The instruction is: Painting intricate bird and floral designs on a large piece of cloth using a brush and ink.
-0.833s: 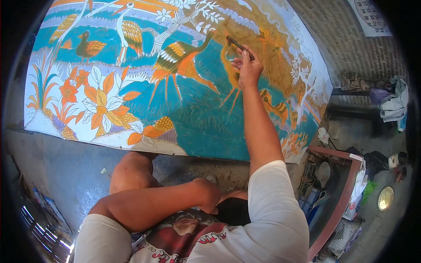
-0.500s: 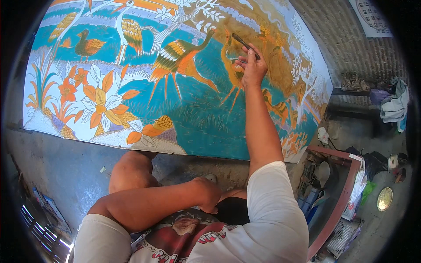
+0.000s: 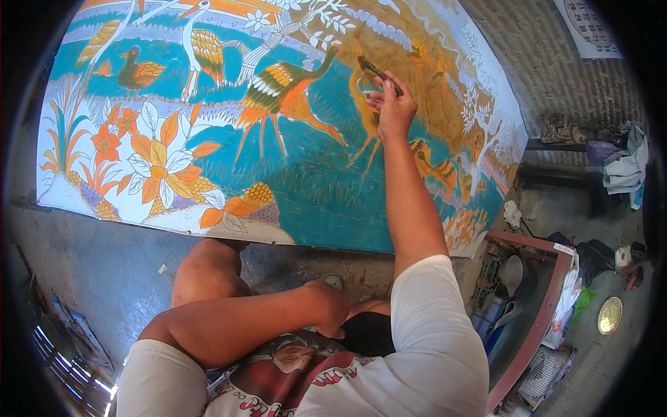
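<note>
Between the thumb and fingers of my right hand (image 3: 396, 110) is a dark paintbrush (image 3: 377, 69), its tip over the neck of an orange-brown crane on the painting (image 3: 313, 201). Whether the bristles touch the surface I cannot tell. The large painting shows cranes, a duck, orange and white flowers and teal water, with a brown area around the upper right. Low in the view my left hand (image 3: 328, 307) hangs over my lap, bent at the wrist; its fingers are mostly hidden.
To the right stands a red-brown wooden frame (image 3: 538, 306) with pans and tools inside. Cloths (image 3: 625, 167) hang farther back by a corrugated wall (image 3: 583, 90). A round gold-coloured dish (image 3: 610, 315) lies at the far right. My bent knee (image 3: 208, 271) is close to the painting's lower edge.
My right hand has shifted slightly left and down with the paintbrush, whose tip has moved left onto the crane's neck. My left hand stays in place.
</note>
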Motion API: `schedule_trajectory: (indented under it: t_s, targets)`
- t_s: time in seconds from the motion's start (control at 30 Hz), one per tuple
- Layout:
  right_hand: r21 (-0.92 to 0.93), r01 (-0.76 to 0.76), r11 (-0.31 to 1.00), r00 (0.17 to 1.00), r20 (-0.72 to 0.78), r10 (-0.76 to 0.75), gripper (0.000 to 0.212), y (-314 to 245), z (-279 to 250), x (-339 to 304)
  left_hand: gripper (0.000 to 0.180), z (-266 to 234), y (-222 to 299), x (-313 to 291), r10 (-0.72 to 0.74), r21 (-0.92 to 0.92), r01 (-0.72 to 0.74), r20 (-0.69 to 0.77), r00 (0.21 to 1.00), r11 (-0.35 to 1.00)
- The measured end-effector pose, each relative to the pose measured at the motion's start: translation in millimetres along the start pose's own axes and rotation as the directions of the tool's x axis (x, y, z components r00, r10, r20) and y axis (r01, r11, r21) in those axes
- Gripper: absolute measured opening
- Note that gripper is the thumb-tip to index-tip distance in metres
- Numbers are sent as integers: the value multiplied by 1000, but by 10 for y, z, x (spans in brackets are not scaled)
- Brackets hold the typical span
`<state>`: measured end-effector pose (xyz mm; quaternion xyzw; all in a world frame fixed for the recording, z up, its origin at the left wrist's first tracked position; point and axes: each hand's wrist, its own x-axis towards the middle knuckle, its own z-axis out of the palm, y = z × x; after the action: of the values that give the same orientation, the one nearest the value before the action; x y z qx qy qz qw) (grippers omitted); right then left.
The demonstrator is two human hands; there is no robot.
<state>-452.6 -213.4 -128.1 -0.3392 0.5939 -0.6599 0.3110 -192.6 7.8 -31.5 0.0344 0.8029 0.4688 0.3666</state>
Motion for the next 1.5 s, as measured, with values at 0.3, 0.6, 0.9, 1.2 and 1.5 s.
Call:
schedule_trajectory:
  t_s: [0.3,0.6,0.9,1.2,1.5]
  targets:
    - [48,21,999,1000,-22,-20,29,-62,-41,-5,48,21,-24,23,4,-3,-4,-12,1000,1000]
    - [-1,11,1000,1000,0,-11,28,53,-87,-43,51,36,-29,35,47,-6,-47,-41,998,999]
    - [51,22,998,998,-51,-19,28,-80,-84,40,49,67,-41,89,15,0,-15,-8,1000,1000]
    - [45,11,999,1000,-19,-10,30,-15,-42,89,49,32,-28,59,8,-16,-8,3,1000,1000]
    - [53,14,999,1000,-14,-13,30,-49,-44,102,48,4,-24,17,33,-28,-34,-30,999,999]
